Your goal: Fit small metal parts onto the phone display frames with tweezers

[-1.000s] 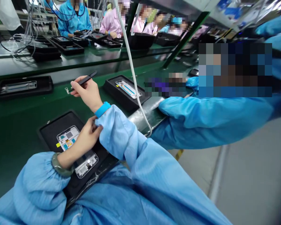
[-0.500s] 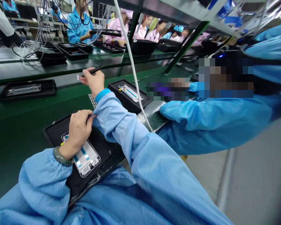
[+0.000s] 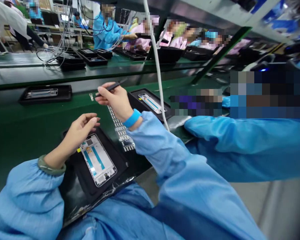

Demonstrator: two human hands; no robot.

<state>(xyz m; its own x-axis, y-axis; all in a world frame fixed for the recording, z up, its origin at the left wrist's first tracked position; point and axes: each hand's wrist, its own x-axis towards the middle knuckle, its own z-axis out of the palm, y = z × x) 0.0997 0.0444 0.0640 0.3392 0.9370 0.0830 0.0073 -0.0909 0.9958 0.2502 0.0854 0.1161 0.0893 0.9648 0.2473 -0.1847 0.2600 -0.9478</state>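
Note:
My right hand (image 3: 116,100) is closed round a pair of dark tweezers (image 3: 114,86). A small white piece (image 3: 91,97) shows at their tip, above the green bench. My left hand (image 3: 81,130), with its fingers loosely apart and nothing in them, hovers over the upper end of a phone frame (image 3: 103,163). The frame is silvery with blue strips and a yellow tab, and lies in a black tray (image 3: 120,155) before me. Beside that tray, partly under my right forearm, is a sheet of small white parts (image 3: 118,126) in rows.
Another black tray with a phone frame (image 3: 152,103) stands to the right, behind a hanging white cable (image 3: 158,66). One more tray (image 3: 63,93) sits at the back left. A co-worker's blue sleeve (image 3: 230,136) rests at the bench edge on the right. Trays and people line the far bench.
My left hand has let go of my right sleeve and its fingers have opened. My right hand still holds the tweezers, now lower over the bench. The view has shifted left.

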